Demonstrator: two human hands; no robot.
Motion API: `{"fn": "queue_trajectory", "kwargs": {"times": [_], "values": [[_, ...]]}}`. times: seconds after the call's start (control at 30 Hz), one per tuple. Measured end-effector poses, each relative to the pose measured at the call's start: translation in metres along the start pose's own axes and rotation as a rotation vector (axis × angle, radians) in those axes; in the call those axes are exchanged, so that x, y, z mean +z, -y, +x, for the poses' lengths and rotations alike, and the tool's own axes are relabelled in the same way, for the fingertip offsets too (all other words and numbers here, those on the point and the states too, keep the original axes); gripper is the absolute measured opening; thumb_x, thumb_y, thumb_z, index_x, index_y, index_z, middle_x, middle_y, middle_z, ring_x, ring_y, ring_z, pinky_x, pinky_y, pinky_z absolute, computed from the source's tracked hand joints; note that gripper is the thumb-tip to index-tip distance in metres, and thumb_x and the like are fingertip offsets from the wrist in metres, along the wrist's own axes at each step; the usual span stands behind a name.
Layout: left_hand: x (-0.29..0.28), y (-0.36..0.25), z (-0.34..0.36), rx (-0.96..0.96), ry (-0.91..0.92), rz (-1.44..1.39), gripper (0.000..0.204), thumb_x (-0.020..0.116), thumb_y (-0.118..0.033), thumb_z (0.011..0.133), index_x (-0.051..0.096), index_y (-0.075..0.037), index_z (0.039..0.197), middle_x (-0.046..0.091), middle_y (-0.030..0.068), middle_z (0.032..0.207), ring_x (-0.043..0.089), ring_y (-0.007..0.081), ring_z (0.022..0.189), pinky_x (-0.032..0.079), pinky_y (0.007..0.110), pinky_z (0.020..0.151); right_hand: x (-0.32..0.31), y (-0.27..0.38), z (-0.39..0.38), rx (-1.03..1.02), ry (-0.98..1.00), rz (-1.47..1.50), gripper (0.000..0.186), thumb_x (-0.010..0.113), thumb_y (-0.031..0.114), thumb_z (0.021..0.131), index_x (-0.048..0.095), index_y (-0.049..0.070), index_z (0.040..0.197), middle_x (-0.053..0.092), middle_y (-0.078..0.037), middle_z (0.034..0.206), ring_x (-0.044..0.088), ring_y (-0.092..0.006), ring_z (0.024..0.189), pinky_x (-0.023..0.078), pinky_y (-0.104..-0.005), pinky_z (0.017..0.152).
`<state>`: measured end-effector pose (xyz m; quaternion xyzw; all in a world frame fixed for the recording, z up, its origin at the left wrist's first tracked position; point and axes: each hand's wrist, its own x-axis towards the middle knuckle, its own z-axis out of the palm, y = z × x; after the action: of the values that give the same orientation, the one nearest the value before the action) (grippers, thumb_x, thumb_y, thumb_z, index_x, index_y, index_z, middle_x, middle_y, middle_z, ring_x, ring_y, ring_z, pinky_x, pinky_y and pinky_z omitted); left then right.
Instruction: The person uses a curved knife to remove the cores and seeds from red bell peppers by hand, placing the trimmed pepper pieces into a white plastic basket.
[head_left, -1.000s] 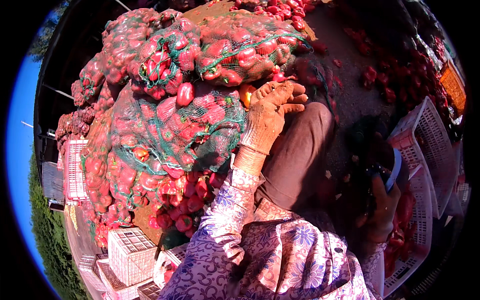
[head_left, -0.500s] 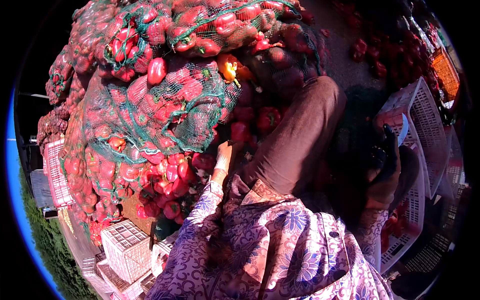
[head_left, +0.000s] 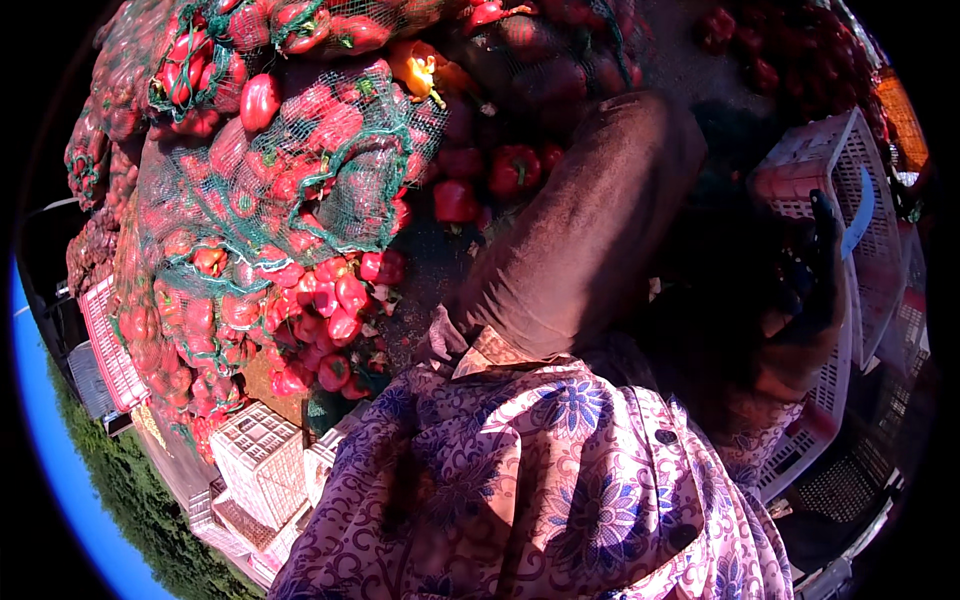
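In deep shadow at the right, my right hand [head_left: 805,310], dark-coloured about the fingers, is closed on a knife. The knife's pale curved blade [head_left: 860,215] points up in front of a crate wall; its handle is hidden in the hand. My left hand does not show. Loose red bell peppers [head_left: 335,300] lie in a heap left of my bent knee [head_left: 640,150]. More red peppers [head_left: 515,170] sit in shade just beyond that leg. Next to the heap bulges a green mesh sack [head_left: 350,205] full of red peppers.
A pale plastic crate [head_left: 840,400] stands close by my right arm. Filled mesh sacks [head_left: 110,100] pile up at the far left, with an orange-yellow pepper [head_left: 415,68] on top. Stacked pale crates [head_left: 265,465] stand at the lower left. An orange crate [head_left: 900,120] is at far right.
My left hand, earlier beside the loose peppers, has gone out of sight. My right hand with the knife has moved slightly right and up. The view has shifted, and the sacks appear farther left.
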<state>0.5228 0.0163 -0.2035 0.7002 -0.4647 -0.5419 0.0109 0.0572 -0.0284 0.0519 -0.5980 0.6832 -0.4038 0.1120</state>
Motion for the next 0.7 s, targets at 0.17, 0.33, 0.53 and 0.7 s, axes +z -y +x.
{"fn": "queue_trajectory", "kwargs": {"times": [0.17, 0.33, 0.53, 0.7], "values": [[-0.01, 0.043, 0.079, 0.057, -0.207, -0.084, 0.047, 0.07, -0.035, 0.081, 0.064, -0.003, 0.115, 0.07, 0.0167, 0.106, 0.067, 0.0232, 0.096, 0.052, 0.034, 0.085, 0.005, -0.002, 0.005, -0.021, 0.051, -0.004, 0.064, 0.052, 0.037, 0.097, 0.04, -0.005, 0.144, 0.057, -0.016, 0.133, 0.06, -0.0146, 0.103, 0.047, -0.0232, 0.084], [-0.037, -0.065, 0.115, -0.136, -0.546, -0.029, 0.074, 0.083, -0.041, 0.063, 0.061, -0.004, 0.123, 0.068, 0.0188, 0.113, 0.066, 0.0307, 0.104, 0.052, 0.04, 0.09, 0.009, -0.013, 0.011, -0.007, 0.078, -0.108, 0.064, 0.054, 0.037, 0.097, 0.04, -0.004, 0.144, 0.057, -0.016, 0.134, 0.06, -0.0138, 0.103, 0.047, -0.0221, 0.084], [-0.044, -0.05, 0.193, -0.1, -0.565, 0.051, 0.095, 0.091, -0.041, 0.053, 0.053, 0.002, 0.128, 0.064, 0.0208, 0.121, 0.063, 0.0324, 0.11, 0.051, 0.04, 0.093, 0.023, -0.017, 0.034, -0.041, 0.159, -0.155, 0.065, 0.056, 0.038, 0.097, 0.039, -0.004, 0.145, 0.056, -0.015, 0.135, 0.06, -0.0127, 0.103, 0.047, -0.0208, 0.083], [-0.04, -0.097, 0.197, -0.132, -0.279, -0.129, 0.089, 0.089, -0.031, 0.056, 0.048, 0.007, 0.126, 0.065, 0.0199, 0.111, 0.066, 0.0314, 0.101, 0.055, 0.043, 0.087, 0.037, -0.027, 0.032, 0.081, 0.158, -0.097, 0.062, 0.057, 0.033, 0.097, 0.039, -0.003, 0.145, 0.056, -0.016, 0.134, 0.062, -0.0177, 0.107, 0.05, -0.0241, 0.085]]}}
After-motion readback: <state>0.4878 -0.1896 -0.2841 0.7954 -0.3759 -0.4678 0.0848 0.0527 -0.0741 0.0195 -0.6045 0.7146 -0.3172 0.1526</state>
